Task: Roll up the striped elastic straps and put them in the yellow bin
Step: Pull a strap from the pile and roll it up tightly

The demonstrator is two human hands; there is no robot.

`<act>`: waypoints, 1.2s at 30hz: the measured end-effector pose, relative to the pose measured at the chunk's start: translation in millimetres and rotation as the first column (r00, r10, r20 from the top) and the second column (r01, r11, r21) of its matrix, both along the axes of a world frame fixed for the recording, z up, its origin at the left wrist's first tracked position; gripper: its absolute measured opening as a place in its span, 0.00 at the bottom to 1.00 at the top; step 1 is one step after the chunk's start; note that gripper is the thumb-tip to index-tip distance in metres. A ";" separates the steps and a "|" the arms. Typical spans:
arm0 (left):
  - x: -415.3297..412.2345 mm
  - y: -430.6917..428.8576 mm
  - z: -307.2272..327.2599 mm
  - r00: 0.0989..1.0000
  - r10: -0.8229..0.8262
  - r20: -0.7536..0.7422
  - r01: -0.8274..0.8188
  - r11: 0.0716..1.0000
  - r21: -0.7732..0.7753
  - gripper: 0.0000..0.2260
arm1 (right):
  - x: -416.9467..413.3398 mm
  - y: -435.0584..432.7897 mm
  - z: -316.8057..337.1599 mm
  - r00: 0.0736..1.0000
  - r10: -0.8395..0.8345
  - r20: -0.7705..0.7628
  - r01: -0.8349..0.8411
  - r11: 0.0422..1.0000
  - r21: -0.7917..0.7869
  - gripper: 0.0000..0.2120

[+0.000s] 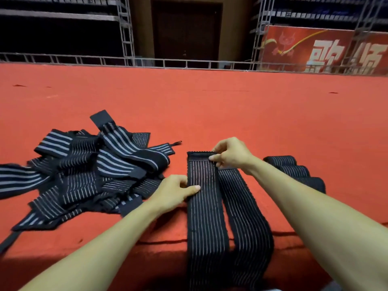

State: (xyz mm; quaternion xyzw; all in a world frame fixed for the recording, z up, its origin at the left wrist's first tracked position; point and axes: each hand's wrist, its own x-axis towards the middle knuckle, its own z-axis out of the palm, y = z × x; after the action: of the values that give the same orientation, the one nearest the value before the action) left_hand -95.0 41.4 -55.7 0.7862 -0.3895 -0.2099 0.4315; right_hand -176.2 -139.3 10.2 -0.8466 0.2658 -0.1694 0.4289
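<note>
Currently the right hand (231, 154) pinches the far, dark end of a striped strap (204, 217) between thumb and curled fingertips. The left hand (174, 192) holds the same strap's left edge nearer the body, thumb pressed flat on top and fingers curled at the side. From the fingers the strap runs flat over the red carpet (210, 106) and hangs off its near edge. A pile of loose straps (84, 171) lies just left of the left fingers. Three rolled straps (294, 169) sit right of the right wrist.
</note>
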 end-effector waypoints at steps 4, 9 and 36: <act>7.0 -17.7 -15.2 0.919 0.187 0.346 -0.212 0.977 0.036 0.17 | 21.7 -14.6 -23.8 0.996 -0.091 0.022 0.091 0.996 -0.019 0.07; 10.8 -25.1 -33.3 0.844 0.312 0.437 -0.348 0.937 0.004 0.13 | 44.4 -25.6 -53.5 0.995 -0.093 -0.037 0.085 0.983 -0.164 0.08; -61.0 -71.9 -25.6 0.783 0.088 0.616 -0.126 0.992 0.018 0.10 | -24.0 -58.1 -88.8 0.964 -0.264 -0.035 0.247 0.935 -0.255 0.19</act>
State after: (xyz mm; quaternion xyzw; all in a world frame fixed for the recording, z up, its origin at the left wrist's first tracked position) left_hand -156.0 -30.5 -81.3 0.8445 -0.4570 0.0701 0.2702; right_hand -200.2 -197.4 -78.6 -0.8571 0.3647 -0.2264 0.2847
